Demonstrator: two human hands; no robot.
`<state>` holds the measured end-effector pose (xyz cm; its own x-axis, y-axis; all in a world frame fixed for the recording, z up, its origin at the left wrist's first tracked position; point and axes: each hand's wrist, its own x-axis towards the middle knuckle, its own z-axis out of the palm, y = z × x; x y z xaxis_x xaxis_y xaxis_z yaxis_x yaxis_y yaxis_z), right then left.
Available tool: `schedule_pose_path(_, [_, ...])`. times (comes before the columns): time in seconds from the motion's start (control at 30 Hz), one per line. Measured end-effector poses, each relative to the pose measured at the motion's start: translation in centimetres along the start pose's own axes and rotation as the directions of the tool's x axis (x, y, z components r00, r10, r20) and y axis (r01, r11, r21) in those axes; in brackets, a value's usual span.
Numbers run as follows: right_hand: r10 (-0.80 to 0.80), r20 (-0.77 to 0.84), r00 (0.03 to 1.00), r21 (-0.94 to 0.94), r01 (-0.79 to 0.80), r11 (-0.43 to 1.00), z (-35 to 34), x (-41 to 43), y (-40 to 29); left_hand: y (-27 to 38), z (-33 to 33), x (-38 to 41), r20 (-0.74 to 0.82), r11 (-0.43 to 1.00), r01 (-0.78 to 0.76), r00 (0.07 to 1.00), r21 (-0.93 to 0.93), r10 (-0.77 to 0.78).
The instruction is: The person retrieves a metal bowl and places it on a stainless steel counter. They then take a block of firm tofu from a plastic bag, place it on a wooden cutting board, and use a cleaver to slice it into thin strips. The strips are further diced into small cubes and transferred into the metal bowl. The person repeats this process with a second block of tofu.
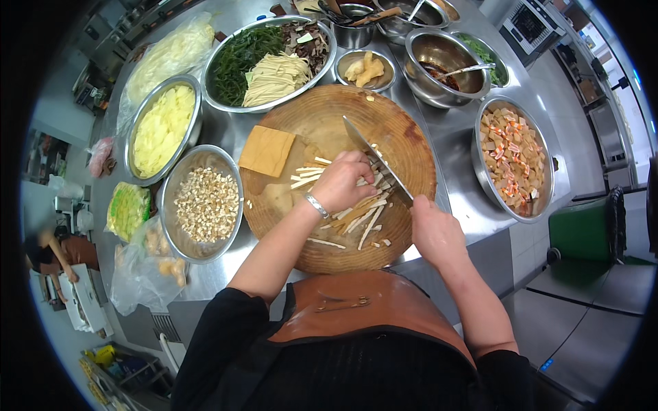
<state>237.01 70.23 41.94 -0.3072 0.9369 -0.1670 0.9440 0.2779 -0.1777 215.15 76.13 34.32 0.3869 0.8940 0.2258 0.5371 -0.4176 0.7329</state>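
My right hand (437,228) grips the handle of a cleaver (378,156), its blade slanting up and left over the round wooden chopping block (411,138). My left hand (344,182), fingers curled, presses on tofu strips (354,218) just left of the blade; what lies under the fingers is hidden. More cut strips and small bits are scattered on the block below and left of the hand. A whole square slab of firm brown tofu (267,150) lies at the block's upper left.
Steel bowls ring the block: diced pieces (208,205), sliced pale vegetable (163,131), greens with noodle-like strips (277,79), ginger-like pieces (365,69), dark sauce with a spoon (447,67), and brown cubes (511,154). Plastic bags (149,272) lie left. Another person's hands (72,277) are far left.
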Motion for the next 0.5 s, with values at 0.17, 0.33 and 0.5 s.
schedule_pose_path(0.17, [-0.025, 0.011, 1.0, -0.019, 0.025, 0.999, -3.1, -1.8, 0.4, -0.7, 0.0, -0.5, -0.02, 1.0, 0.027, 0.999, -0.013, -0.027])
schedule_pose_path(0.33, [-0.011, 0.046, 0.999, -0.035, 0.013, 0.999, -0.9, -0.9, -0.8, -0.2, 0.1, -0.4, -0.041, 1.0, 0.022, 0.999, -0.011, -0.023])
schedule_pose_path(0.5, [-0.007, -0.015, 1.0, 0.022, 0.008, 1.0, -0.4, -0.3, 0.3, -0.4, 0.1, -0.5, -0.036, 1.0, 0.019, 0.999, -0.014, -0.019])
